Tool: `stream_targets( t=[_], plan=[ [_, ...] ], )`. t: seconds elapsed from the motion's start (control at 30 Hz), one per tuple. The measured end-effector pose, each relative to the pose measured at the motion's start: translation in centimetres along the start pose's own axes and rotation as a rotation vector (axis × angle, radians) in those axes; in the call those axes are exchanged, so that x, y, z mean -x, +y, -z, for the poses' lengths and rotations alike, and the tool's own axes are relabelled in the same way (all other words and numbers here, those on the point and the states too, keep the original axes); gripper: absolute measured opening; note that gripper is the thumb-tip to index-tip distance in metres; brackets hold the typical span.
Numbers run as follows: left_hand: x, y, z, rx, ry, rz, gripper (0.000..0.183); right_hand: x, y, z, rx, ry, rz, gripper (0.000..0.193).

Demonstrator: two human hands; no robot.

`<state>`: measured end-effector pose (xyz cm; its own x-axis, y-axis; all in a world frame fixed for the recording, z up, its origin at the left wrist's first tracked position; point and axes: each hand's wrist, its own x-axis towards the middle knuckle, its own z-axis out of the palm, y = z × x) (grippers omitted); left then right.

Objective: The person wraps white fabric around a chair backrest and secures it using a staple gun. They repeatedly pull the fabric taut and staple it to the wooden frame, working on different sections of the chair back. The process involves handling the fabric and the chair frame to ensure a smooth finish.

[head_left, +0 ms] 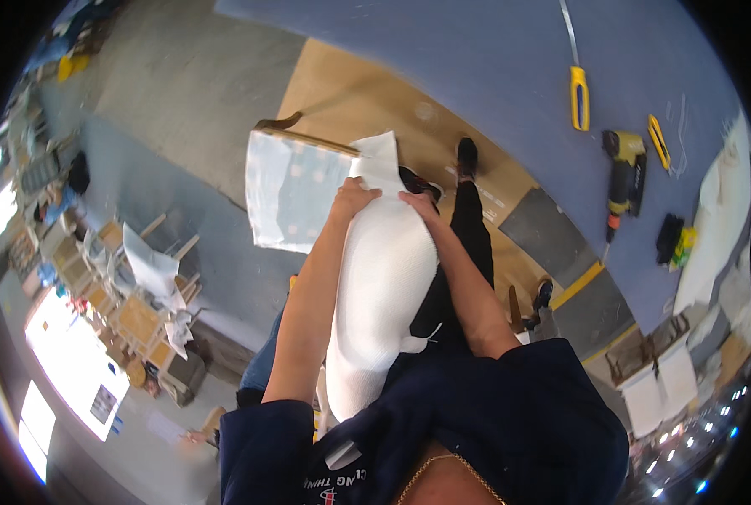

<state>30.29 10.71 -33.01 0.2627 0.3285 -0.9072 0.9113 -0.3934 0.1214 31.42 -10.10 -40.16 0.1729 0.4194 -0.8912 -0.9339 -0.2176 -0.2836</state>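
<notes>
A long, rounded, padded piece in white ribbed fabric (384, 269) runs from my chest away from me. At its far, narrower end, my left hand (356, 198) is closed on the left edge, thumb lying on top of the fabric. My right hand (419, 204) grips the opposite edge the same way, its fingers partly hidden. Beyond my hands a loose white fabric flap (377, 156) sticks out. Beside it lies a chair frame part (295, 189) covered in thin white cloth, with a curved wooden leg (280, 122). How this joins the padded piece is hidden.
On the blue-grey table at right lie a yellow-handled screwdriver (579, 97), a power drill (624, 172), a yellow utility knife (659, 141) and white fabric (716, 215). Cardboard (359, 88) covers the floor. Wooden chair frames (144, 320) stand at left. Another person's shoe (467, 156) is near.
</notes>
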Motion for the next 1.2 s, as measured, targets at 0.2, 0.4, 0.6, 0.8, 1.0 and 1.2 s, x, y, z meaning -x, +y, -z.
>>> stream_targets(
  t=[0.2, 0.4, 0.6, 0.8, 1.0, 1.2],
  plan=[
    [1.1, 5.8, -1.1, -0.626, -0.125, 0.005, 0.087, 1.1, 0.9, -0.6, -0.029, 0.062, -0.071, 0.029],
    [2.3, 7.4, -2.2, -0.769, -0.129, -0.031, 0.079, 3.9, -0.5, -1.4, 0.062, 0.128, 0.087, 0.025],
    [1.1, 6.7, -3.0, -0.774, -0.171, -0.028, 0.074, 21.5, -18.1, 11.9, 0.397, 0.954, 1.032, 0.015],
    [-0.4, 5.5, -3.3, -0.818, -0.143, -0.072, 0.083, 21.4, -22.5, 25.1, 0.992, 1.526, 0.837, 0.07],
    [-1.9, 4.6, -2.8, -0.858, -0.18, -0.104, 0.089, 25.2, -23.6, 21.2, 0.717, 1.251, 0.903, 0.062],
    [-0.9, 5.2, -2.8, -0.859, -0.181, -0.054, 0.088, 20.8, -8.8, 11.3, 0.21, 0.715, 0.893, 0.033]
  ],
)
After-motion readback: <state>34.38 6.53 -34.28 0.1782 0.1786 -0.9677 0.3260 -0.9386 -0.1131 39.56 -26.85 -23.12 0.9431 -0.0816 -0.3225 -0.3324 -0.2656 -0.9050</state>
